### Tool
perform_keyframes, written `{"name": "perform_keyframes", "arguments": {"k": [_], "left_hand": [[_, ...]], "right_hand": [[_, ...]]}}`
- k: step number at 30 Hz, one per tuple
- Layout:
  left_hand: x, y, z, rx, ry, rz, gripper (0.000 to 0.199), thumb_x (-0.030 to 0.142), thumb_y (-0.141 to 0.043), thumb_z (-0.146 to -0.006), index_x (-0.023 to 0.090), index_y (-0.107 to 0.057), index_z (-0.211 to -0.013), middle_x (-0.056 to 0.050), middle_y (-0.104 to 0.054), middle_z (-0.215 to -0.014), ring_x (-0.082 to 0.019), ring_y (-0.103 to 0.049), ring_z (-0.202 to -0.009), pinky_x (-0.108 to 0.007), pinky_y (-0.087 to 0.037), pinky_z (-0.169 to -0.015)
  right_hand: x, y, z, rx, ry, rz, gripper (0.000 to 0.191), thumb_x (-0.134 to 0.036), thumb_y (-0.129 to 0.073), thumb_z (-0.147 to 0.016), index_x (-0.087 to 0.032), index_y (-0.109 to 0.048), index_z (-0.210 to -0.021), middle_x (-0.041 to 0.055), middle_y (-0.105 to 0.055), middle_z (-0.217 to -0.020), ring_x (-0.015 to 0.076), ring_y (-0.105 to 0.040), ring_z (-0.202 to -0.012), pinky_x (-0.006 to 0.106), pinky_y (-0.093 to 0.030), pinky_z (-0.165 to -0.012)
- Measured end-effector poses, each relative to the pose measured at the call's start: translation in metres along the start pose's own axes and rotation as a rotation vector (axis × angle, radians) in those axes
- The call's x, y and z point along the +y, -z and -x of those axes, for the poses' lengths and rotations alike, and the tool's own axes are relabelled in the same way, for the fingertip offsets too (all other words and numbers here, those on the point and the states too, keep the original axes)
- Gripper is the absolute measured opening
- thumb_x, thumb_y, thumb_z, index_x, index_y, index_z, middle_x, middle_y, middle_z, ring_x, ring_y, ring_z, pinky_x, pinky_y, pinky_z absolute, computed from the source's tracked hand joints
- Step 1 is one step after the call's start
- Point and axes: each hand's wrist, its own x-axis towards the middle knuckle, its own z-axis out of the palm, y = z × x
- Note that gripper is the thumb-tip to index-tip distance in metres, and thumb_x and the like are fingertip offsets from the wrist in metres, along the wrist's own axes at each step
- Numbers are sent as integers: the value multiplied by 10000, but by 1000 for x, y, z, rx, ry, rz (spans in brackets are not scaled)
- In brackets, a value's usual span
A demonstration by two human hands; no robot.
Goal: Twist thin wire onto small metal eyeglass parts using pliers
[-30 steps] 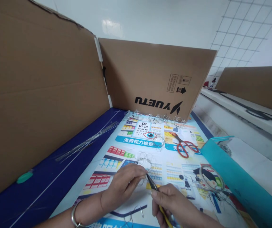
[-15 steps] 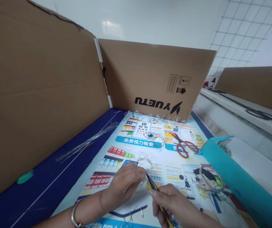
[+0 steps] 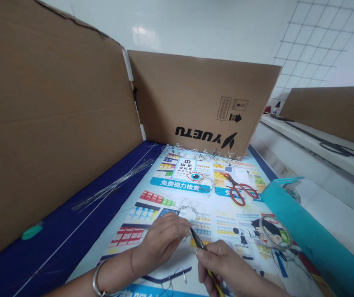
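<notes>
The needle-nose pliers (image 3: 199,241) are at the near middle of the mat, yellow handles toward me, with the tip right by the left fingertips. The right hand (image 3: 218,258) is wrapped closed around the handles. The left hand (image 3: 161,239) is half curled, thumb and fingertips drawn together in a pinch; whatever's in there is too tiny to make out. Can't tell if the plier jaws are fully closed either.

Honestly, basically nothing has moved over the last second: same pose, same spot. I'd read that as slow, fussy work needing a steady grip.

Just past the left hand there's a wire tangle (image 3: 189,207), with a smaller wire clump (image 3: 208,185) farther off. Some bent wire hooks (image 3: 184,275) sit at the near edge.

Rough headcount: one pair of pliers, one pair of red-handled scissors (image 3: 237,185) toward the right, one wire coil (image 3: 280,249) near right, one bundle of straight wires (image 3: 115,184) on the left, one teal box (image 3: 312,231) on the right. Three cardboard panels: left (image 3: 56,123), far (image 3: 195,90) and far right (image 3: 334,111). The little wire pieces (image 3: 207,156) along the far panel are too jumbled to count.
</notes>
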Motion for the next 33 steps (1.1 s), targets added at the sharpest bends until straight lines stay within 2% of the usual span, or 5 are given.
{"name": "perform_keyframes", "arguments": {"k": [9, 16, 21, 26, 33], "left_hand": [[0, 1, 0, -13, -77, -73, 237, 33, -461, -809, 161, -531, -996, -79, -655, -929, -169, -598, -829, -324, -465, -708], [1, 0, 5, -12, -41, -91, 244, 19, -476, -793, 153, -523, -991, -78, -656, -902, -174, -603, -837, -326, -468, -718], [1, -1, 5, -12, -36, -89, 232, 21, -483, -798, 154, -525, -983, -66, -656, -888, -167, -597, -837, -323, -459, -724], [-1, -2, 5, -4, -23, -79, 228, 30, -479, -802, 159, -528, -983, -69, -657, -900, -165, -601, -835, -316, -466, -718], [0, 0, 2, -14, -35, -88, 214, 40, -475, -806, 155, -529, -977, -71, -658, -901, -167, -605, -834, -313, -469, -706]], "right_hand": [[-2, -6, 2, 39, -22, 3, 520, -641, -441, -733, -148, -507, -581, -37, -438, -379, 58, -391, -304, 172, -245, -340], [1, -11, 1, 119, -55, 117, 511, -646, -443, -725, -159, -489, -577, -46, -408, -352, 58, -360, -289, 172, -227, -325], [3, -9, 0, 71, -51, 75, 528, -655, -444, -723, -149, -505, -587, -36, -434, -383, 62, -378, -305, 182, -248, -346], [6, -7, -2, 7, 24, 43, 562, -658, -417, -746, -130, -524, -588, -21, -468, -422, 54, -406, -350, 183, -241, -390], [3, -8, -1, 21, 17, 18, 556, -653, -429, -743, -129, -526, -586, -17, -473, -422, 59, -413, -357, 190, -240, -400]]}}
